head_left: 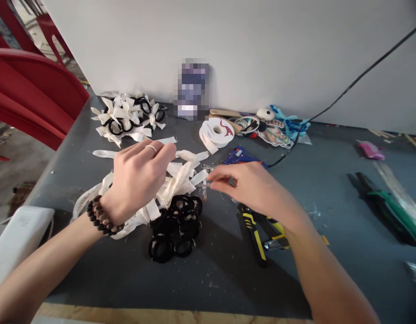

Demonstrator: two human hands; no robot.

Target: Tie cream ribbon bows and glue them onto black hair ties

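My left hand is closed, its fingers curled over a white ribbon; the fingertips are hidden from this side. Beneath it spreads a heap of cut white ribbon pieces. Thumb and index finger of my right hand come together in a pinch beside the end of one ribbon piece; what they hold, if anything, is too small to make out. Black hair ties lie in a pile just in front of the ribbons. Behind the right hand is a blue glue gun, partly covered.
Hair ties with white bows are heaped at back left. A ribbon spool stands near a phone-like, blurred object. Yellow-black pliers lie below my right wrist, green-handled pliers farther right. A black cable crosses the back; a white power bank sits left.
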